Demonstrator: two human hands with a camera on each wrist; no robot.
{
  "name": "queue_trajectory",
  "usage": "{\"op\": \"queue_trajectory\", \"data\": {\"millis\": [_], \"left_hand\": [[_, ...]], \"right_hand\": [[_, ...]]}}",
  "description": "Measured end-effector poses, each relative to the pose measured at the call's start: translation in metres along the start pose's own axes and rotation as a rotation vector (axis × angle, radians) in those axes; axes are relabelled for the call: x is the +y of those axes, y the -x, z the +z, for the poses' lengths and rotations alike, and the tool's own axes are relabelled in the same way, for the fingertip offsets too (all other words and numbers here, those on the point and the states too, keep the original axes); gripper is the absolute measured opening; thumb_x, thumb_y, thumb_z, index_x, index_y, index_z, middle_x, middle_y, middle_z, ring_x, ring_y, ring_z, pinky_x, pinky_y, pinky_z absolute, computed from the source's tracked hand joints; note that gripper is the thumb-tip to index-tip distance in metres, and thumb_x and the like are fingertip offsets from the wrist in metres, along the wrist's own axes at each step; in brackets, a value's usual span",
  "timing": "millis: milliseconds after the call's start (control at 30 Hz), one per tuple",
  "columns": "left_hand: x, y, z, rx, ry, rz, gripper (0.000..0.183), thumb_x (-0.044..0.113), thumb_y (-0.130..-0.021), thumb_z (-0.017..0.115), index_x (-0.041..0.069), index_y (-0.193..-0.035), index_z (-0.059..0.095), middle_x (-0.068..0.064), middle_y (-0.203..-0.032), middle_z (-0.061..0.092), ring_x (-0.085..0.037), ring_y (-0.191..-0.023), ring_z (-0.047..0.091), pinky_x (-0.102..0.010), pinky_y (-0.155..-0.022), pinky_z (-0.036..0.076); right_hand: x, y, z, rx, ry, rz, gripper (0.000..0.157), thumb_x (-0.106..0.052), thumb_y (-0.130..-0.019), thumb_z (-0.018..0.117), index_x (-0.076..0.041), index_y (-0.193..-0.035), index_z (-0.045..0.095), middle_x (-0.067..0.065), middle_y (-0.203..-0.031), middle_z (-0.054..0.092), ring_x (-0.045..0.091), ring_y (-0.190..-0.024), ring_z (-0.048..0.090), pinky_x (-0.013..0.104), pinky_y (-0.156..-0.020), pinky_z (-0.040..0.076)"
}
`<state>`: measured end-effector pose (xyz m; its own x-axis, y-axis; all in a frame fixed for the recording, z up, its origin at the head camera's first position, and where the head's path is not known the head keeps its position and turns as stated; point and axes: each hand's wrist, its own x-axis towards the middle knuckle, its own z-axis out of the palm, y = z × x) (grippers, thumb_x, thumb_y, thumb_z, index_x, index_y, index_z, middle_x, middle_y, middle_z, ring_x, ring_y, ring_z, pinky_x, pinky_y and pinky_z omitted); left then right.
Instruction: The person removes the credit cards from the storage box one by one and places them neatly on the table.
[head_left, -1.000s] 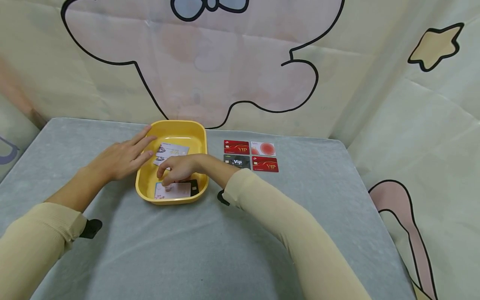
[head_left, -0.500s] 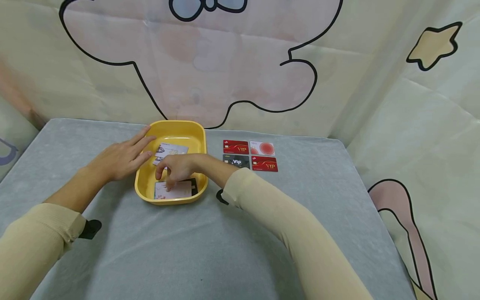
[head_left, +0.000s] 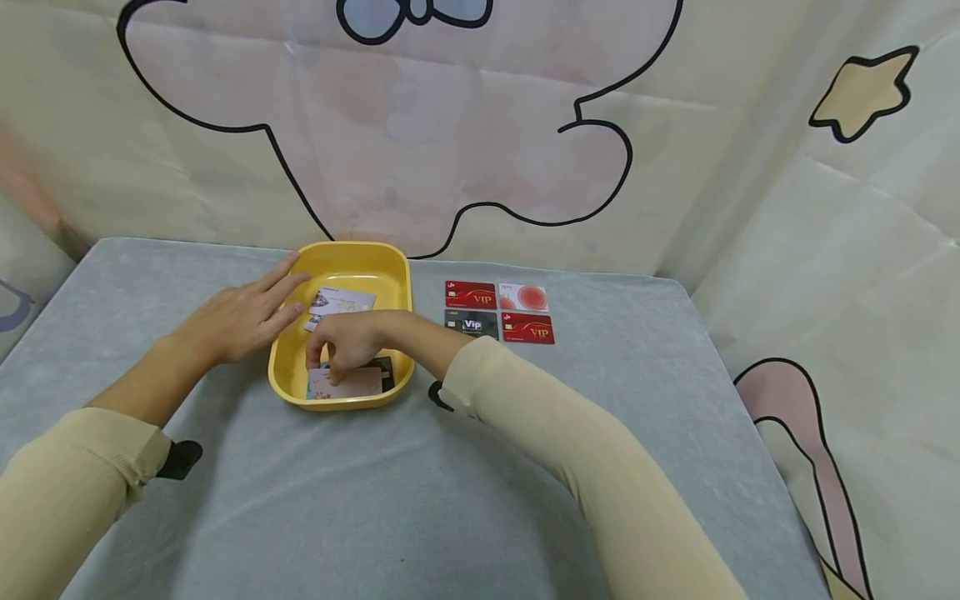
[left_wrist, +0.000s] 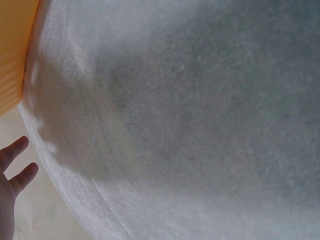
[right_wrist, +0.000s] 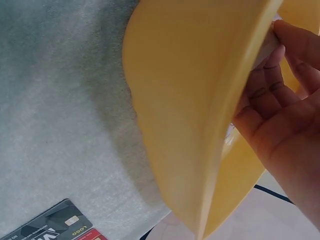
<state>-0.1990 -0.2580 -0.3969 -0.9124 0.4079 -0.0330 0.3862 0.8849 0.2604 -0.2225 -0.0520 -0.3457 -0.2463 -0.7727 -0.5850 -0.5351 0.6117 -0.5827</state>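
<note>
While four cards point(head_left: 513, 321) are lying right of the tray point(head_left: 390, 275), others point(head_left: 347, 300) inside, my right fingers point(head_left: 339, 365) are pinching one point(head_left: 358, 383), left fingers point(head_left: 288, 289) spread.

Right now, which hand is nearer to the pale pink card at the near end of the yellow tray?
Right: the right hand is at the pale pink card, touching it; the left hand is farther, at the yellow tray's left rim.

The left arm point(head_left: 153, 387) reaches from the frame's lower left, left hand point(head_left: 242, 321) with fingers point(head_left: 283, 291) extended; the right arm point(head_left: 427, 340) reaches from lower right, right hand point(head_left: 348, 337) curled downward.
</note>
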Motion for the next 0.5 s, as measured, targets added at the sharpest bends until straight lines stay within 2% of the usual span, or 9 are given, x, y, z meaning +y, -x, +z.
{"op": "queue_trajectory", "data": {"millis": [167,400,500], "left_hand": [[0.0,0.0,0.0,0.0,-0.001,0.0,0.059,0.04,-0.107,0.033,0.005,-0.155,0.031,-0.012,-0.167,0.003,-0.05,-0.123,0.053,-0.063,-0.095,0.044],[0.0,-0.001,0.0,-0.009,-0.004,-0.005,0.059,0.04,-0.106,0.034,0.006,-0.155,0.031,-0.013,-0.167,0.004,-0.049,-0.123,0.053,-0.063,-0.094,0.045],[-0.001,-0.001,-0.001,-0.007,-0.005,-0.002,0.059,0.041,-0.106,0.033,0.006,-0.155,0.031,-0.013,-0.167,0.005,-0.049,-0.122,0.053,-0.063,-0.094,0.045]], "right_hand": [[-0.002,0.0,0.001,-0.005,0.036,-0.014,0.023,-0.004,-0.095,0.064,-0.009,-0.117,0.064,0.003,-0.097,0.059,0.01,-0.083,0.054,0.017,-0.071,0.045],[-0.005,0.008,-0.003,0.007,0.082,-0.021,0.036,-0.002,-0.096,0.059,-0.009,-0.131,0.059,0.003,-0.12,0.057,0.013,-0.101,0.055,0.017,-0.08,0.048],[-0.005,0.016,-0.009,0.029,0.082,-0.026,0.038,-0.001,-0.095,0.057,-0.009,-0.132,0.059,0.003,-0.12,0.056,0.014,-0.099,0.054,0.019,-0.076,0.049]]}}
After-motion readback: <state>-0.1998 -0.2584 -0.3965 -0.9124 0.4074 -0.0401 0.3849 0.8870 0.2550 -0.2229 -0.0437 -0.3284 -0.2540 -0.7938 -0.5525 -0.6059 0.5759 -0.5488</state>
